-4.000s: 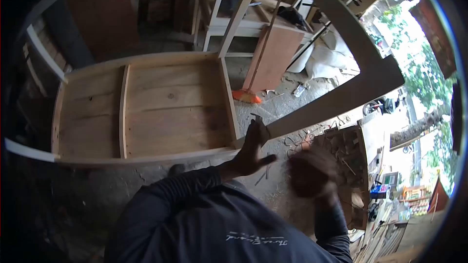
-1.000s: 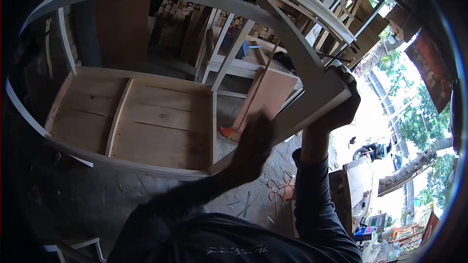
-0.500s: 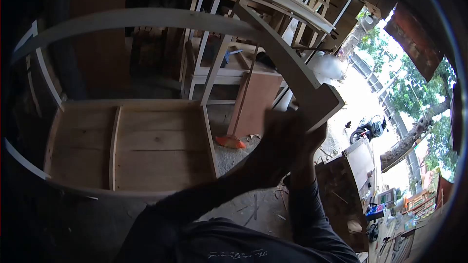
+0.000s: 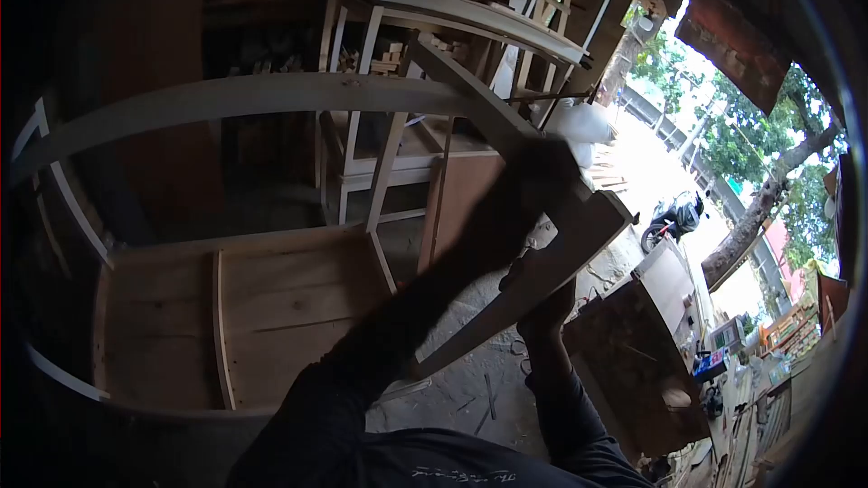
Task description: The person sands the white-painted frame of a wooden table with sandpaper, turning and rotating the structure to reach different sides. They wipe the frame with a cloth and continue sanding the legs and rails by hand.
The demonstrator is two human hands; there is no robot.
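A pale wooden furniture frame with a curved rail (image 4: pixel 307 93) spans the view. At its right side, a straight wooden piece (image 4: pixel 533 276) slants down toward me from the corner. My left hand (image 4: pixel 529 185) lies dark and blurred over the wood near that corner, its fingers curled; anything inside them is hidden. My right hand (image 4: pixel 547 307) is closed around the slanting piece from below. Under the curved rail lies a wooden panel (image 4: pixel 298 307) with a crossbar.
Other wooden frames (image 4: pixel 479 14) stand stacked behind. A brown board (image 4: pixel 461 194) leans below them. At right are a dark board (image 4: pixel 633 361) and a bench cluttered with tools (image 4: pixel 750 416). A parked motorcycle (image 4: pixel 674 217) and a tree (image 4: pixel 768 190) show outside.
My left hand has moved up along the wood, away from my right hand. The slanting piece shows more fully. The background has shifted down and left as the view tilted.
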